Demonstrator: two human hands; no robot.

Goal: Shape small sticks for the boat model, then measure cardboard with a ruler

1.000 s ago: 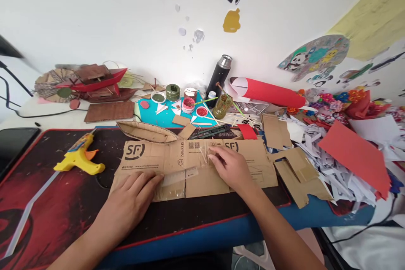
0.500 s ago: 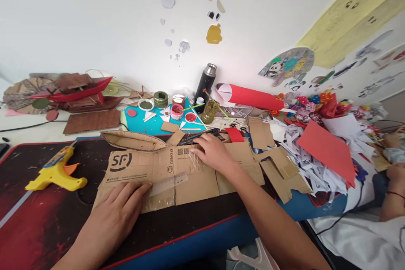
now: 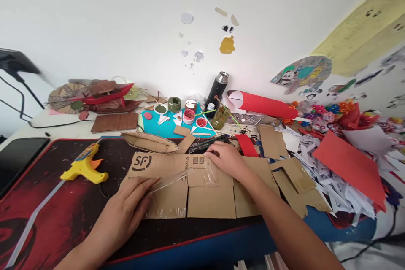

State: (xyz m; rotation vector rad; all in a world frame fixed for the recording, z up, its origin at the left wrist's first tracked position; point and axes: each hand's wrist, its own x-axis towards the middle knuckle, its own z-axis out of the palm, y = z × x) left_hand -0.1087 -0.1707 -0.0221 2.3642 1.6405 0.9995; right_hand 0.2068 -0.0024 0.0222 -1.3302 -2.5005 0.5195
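A flattened cardboard box (image 3: 210,202) with printed letters lies across the dark red-and-black mat (image 3: 152,236). My left hand (image 3: 126,206) is over its left part, fingers closed on a strip of clear tape (image 3: 174,180) that stretches up to the right, partly lifted off the cardboard. Near the box's upper edge, my right hand (image 3: 224,158) has thumb and fingertips drawn together at the tape's other side; whether they pinch anything is too small to tell. A boat-shaped cardboard piece (image 3: 150,142) rests just behind the box.
To the left lies a yellow glue gun (image 3: 84,166). Paint jars (image 3: 174,104), a black flask (image 3: 217,88) and a red paper roll (image 3: 265,105) stand or lie at the back. White paper scraps (image 3: 329,173) and red paper (image 3: 349,168) are heaped at right.
The view has shifted left, bringing in a dark device at the left edge. The clear tape, flatter before, now rises in a narrow, taut strip from my left hand.
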